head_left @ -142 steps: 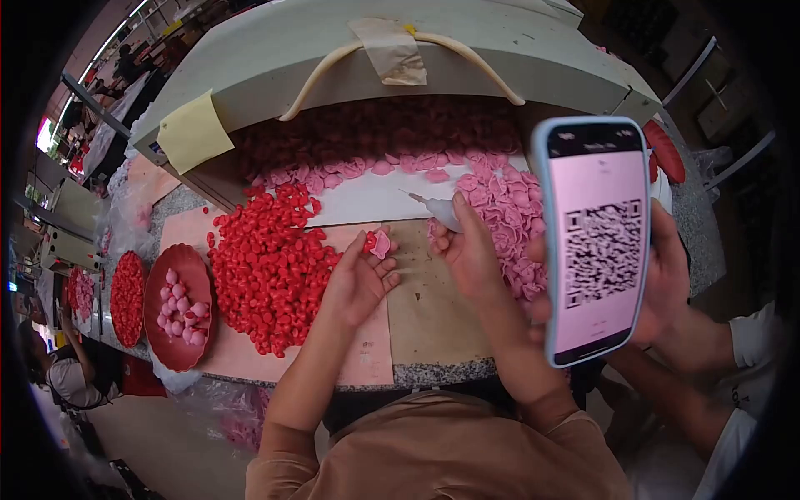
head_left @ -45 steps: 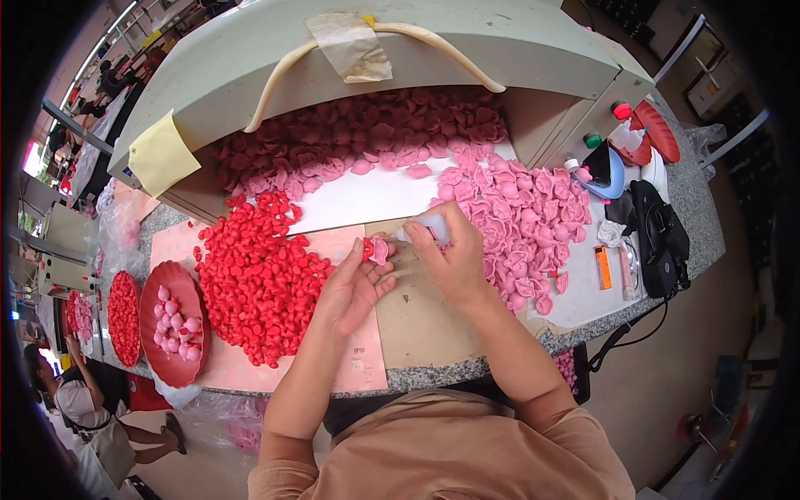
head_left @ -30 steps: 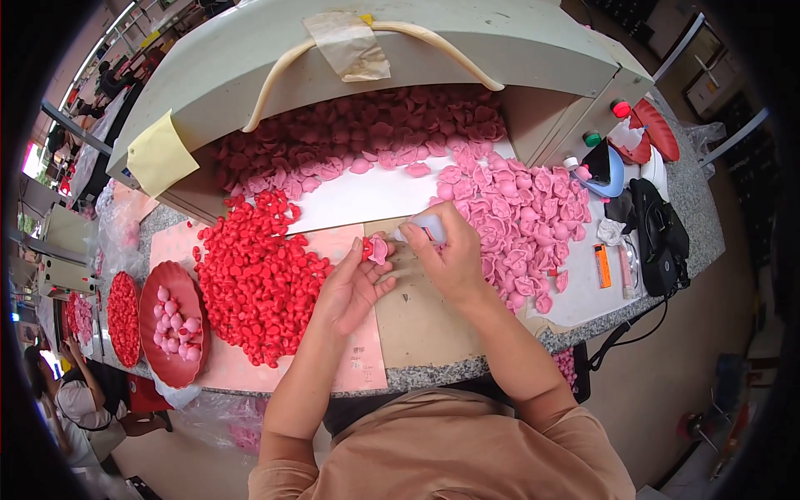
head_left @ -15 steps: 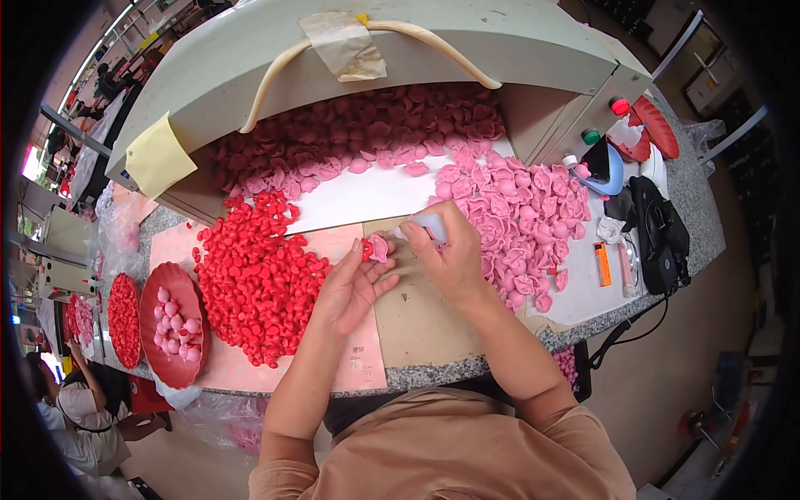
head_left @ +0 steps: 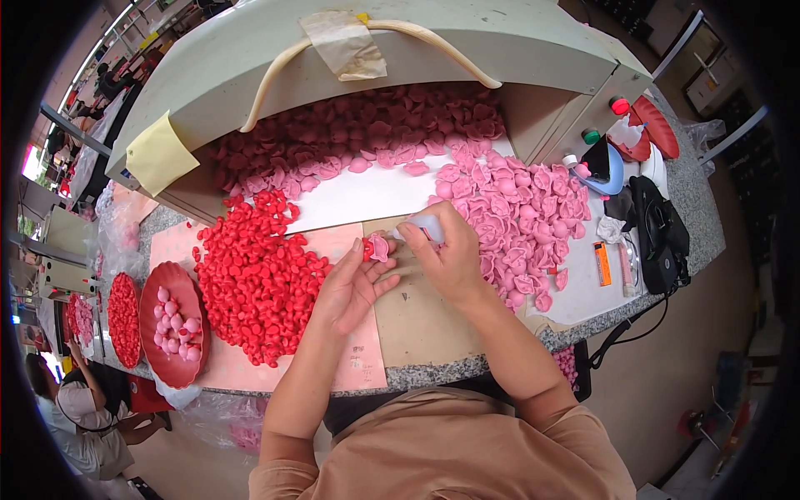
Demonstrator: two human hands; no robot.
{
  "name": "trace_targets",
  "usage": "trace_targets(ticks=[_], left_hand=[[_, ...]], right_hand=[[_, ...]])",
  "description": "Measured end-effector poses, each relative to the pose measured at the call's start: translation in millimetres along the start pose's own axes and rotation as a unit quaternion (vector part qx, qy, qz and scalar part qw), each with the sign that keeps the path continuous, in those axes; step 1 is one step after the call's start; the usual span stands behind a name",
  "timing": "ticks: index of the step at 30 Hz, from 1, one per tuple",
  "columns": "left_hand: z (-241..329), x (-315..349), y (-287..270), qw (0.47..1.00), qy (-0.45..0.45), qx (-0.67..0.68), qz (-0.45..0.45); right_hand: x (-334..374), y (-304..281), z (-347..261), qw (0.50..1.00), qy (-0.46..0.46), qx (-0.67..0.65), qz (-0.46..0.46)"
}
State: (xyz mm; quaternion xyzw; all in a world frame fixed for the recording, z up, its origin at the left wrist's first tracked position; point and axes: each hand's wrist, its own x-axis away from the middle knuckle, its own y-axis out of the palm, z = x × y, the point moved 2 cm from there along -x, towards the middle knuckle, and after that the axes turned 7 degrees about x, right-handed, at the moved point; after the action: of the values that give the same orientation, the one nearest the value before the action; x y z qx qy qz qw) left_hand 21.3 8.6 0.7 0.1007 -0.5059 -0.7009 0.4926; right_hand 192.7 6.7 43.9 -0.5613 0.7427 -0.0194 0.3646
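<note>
My left hand [head_left: 354,292] holds a small pink petal-shaped cup [head_left: 379,247] with a red piece [head_left: 367,248] against it, between thumb and fingertips. Just right of it, my right hand [head_left: 450,258] grips a small translucent squeeze bottle [head_left: 428,225], its tip pointing left toward the pink cup. Whether the tip touches the cup I cannot tell. Left of my hands lies a heap of glossy red pieces [head_left: 254,287]. On the right is a pile of pink petal cups [head_left: 521,221]. More pink cups [head_left: 367,129] fill the shaded space under the grey housing.
The grey metal housing [head_left: 467,42] arches over the bench's back. At left stand a red scalloped tray [head_left: 171,375] with pink balls and another red-filled dish [head_left: 124,321]. An orange box [head_left: 602,264], a black bag [head_left: 658,225] and a blue dish [head_left: 615,179] lie right. Another person [head_left: 87,408] works far left.
The squeeze bottle and my right hand have shifted very slightly left. My left hand stays in place with the pink cup.
</note>
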Motion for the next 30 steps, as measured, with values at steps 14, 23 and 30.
trace_targets(ticks=[14, 23, 30], left_hand=[[1.7, -0.1, 0.1, 1.000, 0.010, 0.003, -0.006], [-0.2, -0.6, -4.0, 0.999, 0.031, -0.026, -0.018], [1.4, -0.8, -0.3, 0.997, 0.069, -0.012, -0.039]], right_hand=[[-0.1, -0.2, -0.2, 1.000, -0.012, -0.003, 0.008], [-0.7, -2.0, -5.1, 1.000, -0.022, -0.007, 0.018], [-1.3, -3.3, -4.4, 0.999, -0.026, -0.010, 0.022]])
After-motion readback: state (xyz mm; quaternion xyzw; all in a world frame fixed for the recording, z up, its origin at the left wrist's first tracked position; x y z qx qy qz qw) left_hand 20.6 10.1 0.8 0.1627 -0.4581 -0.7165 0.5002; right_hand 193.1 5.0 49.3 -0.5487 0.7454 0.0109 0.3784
